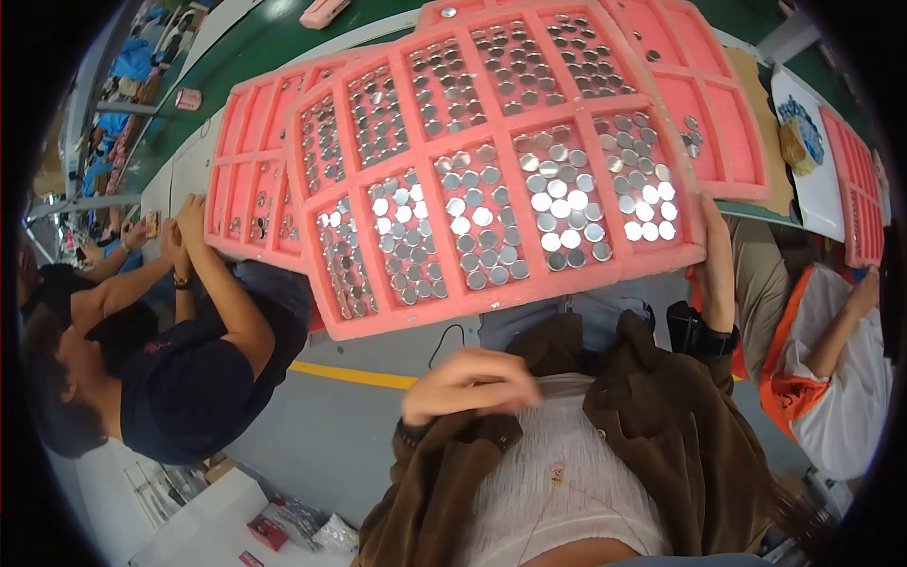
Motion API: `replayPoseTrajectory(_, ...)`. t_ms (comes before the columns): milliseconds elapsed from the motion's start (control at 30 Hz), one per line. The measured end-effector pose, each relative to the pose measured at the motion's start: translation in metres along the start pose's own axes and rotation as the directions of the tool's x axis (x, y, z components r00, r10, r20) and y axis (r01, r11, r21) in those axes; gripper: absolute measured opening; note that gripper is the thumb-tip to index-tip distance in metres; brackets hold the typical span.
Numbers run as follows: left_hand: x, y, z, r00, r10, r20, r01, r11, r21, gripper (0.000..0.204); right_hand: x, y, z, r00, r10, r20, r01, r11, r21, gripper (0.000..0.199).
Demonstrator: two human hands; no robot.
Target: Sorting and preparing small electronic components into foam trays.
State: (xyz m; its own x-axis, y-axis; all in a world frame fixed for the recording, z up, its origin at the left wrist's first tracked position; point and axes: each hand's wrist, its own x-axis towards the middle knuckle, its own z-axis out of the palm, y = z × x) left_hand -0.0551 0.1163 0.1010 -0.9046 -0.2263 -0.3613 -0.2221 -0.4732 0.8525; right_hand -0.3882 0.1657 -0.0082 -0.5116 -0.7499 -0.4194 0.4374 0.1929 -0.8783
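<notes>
A large pink foam tray [491, 304] is tilted up in front of me, its two rows of compartments filled with many small, round, silver metal discs [567, 194]. My right hand [716, 248] grips this tray at its right edge; the fingers behind the foam are hidden. Before my chest, below the tray's front edge, my left hand [472, 383] hangs apart from everything. Its fingers point right, loosely stretched and slightly blurred, with nothing visible in them. Under the tilted tray, other pink trays lie on the table, one at the left [223, 180] and one at the right [723, 142], holding fewer discs.
At the left a person in a dark shirt [189, 369] works at the table [189, 161]. On the right, a person's hand [862, 293] is by another pink tray [855, 180]. A small yellowish box [799, 146] stands near that tray. Grey floor [350, 416] carries a yellow line.
</notes>
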Motion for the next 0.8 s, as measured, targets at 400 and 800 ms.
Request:
replayPoseTrajectory(400,0.128,-0.155,-0.060,0.902,0.113,-0.417,-0.100,0.994,0.054,0.044,-0.029,-0.020,0.008,0.963,-0.095,0.251,0.115,0.991,-0.069,0.032)
replayPoseTrajectory(800,0.150,-0.138,-0.060,0.936,0.156,-0.315,-0.102,0.978,0.181,0.045,0.000,-0.093,-0.009,0.909,-0.017,0.416,0.264,0.796,-0.544,0.037)
